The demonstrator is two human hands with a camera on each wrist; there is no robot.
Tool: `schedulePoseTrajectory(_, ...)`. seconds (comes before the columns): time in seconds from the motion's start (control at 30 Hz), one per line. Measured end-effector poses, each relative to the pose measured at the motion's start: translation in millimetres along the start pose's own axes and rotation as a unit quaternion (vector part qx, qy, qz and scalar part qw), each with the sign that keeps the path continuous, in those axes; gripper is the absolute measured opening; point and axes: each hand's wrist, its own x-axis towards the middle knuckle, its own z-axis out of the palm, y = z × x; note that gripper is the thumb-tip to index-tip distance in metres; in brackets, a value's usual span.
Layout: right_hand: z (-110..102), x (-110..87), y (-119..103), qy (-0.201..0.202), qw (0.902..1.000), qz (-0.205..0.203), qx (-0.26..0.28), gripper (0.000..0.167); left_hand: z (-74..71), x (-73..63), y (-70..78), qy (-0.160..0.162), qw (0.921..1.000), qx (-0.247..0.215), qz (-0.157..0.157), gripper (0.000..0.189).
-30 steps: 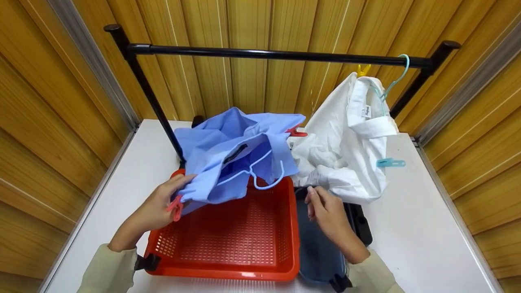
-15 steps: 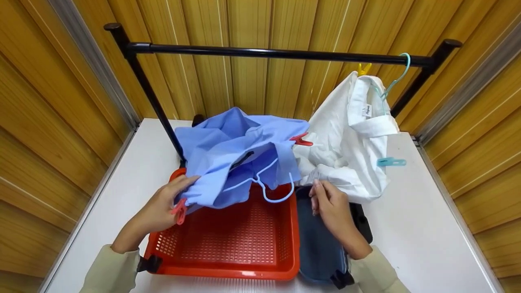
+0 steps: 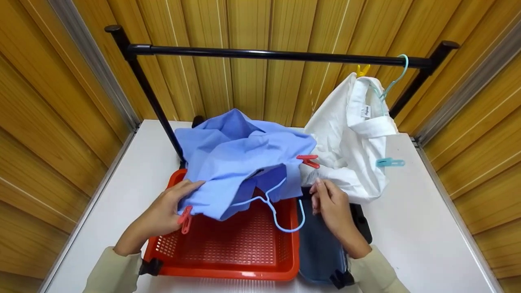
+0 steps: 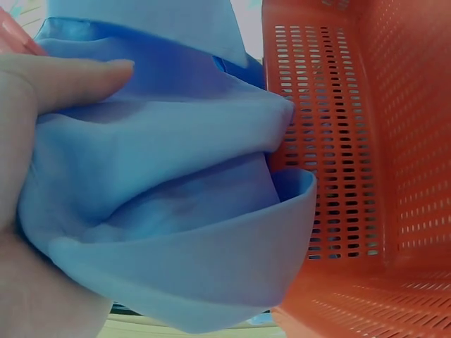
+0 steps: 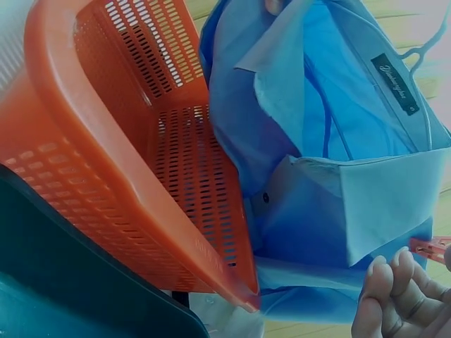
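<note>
One red basket (image 3: 228, 274), perforated, below and between my hands. One dark blue bin (image 3: 321, 244), beside it, beneath my right hand. My left hand (image 3: 160, 213): gripping one corner of a light-blue garment, thumb laid over the cloth. My right hand (image 3: 331, 205): fingers loosely curled around nothing, just beside the garment's other end. One red clothespin (image 3: 185, 219), at the gripped corner, against my left hand. One pale blue hanger (image 3: 266, 200), between my hands, its arms inside the garment's opening, hook turned toward me. Second red clothespin (image 3: 308, 160), on the garment, beyond my right fingertips. The light-blue garment (image 3: 244, 150) itself: spread between and beyond my hands, dark label (image 5: 394, 84) inside its band. One white garment (image 3: 342, 130), beyond my right hand, on a mint hanger (image 3: 394, 83). Farthest: one black rail (image 3: 264, 54), beyond both hands, carrying that hanger.
</note>
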Motion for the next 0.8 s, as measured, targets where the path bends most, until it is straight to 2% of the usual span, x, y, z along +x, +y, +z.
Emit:
schedulePoseTrajectory(0.3, -0.8, 2.9, -1.3, 0.002, 0.9986, 0.044, 0.028, 0.037, 2.5, -2.0, -2.3, -0.010, 0.9999, 0.002, -0.005, 0.069)
schedulePoseTrajectory(0.6, 0.2, 5.5, -4.0, 0.011, 0.9955, 0.081, 0.049, 0.042, 2.2, -3.8, -0.2, -0.035, 0.9988, -0.003, -0.033, 0.074)
schedulePoseTrajectory(0.8, 0.4, 6.2, -2.7, 0.014, 0.9940, 0.091, 0.058, 0.043, 3.2, -4.9, -1.1, -0.027, 0.9994, 0.001, -0.020, 0.072)
